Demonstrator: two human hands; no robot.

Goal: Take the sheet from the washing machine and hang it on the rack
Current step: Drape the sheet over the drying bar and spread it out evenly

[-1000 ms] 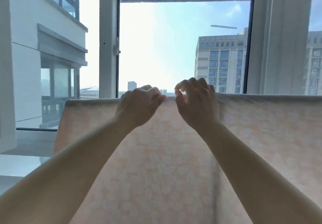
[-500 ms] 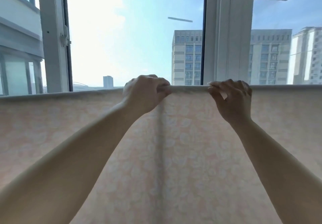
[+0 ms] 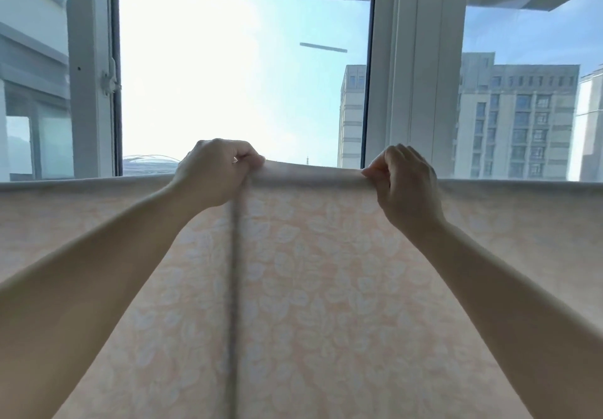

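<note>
Sheet (image 3: 319,275) hangs spread before window (image 3: 244,92). Left hand (image 3: 213,170) grip pinches top edge; right hand (image 3: 406,183) grip pinches same edge, hands apart.

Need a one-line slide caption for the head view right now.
Left hand and right hand pinch the top edge of the peach floral sheet hanging before the window.

A pale peach sheet (image 3: 326,288) printed with a white leaf-and-flower pattern, a grey line running down it, hangs before white window frames (image 3: 411,76), beige-grey buildings (image 3: 515,115) and a light blue sky (image 3: 293,20).
</note>
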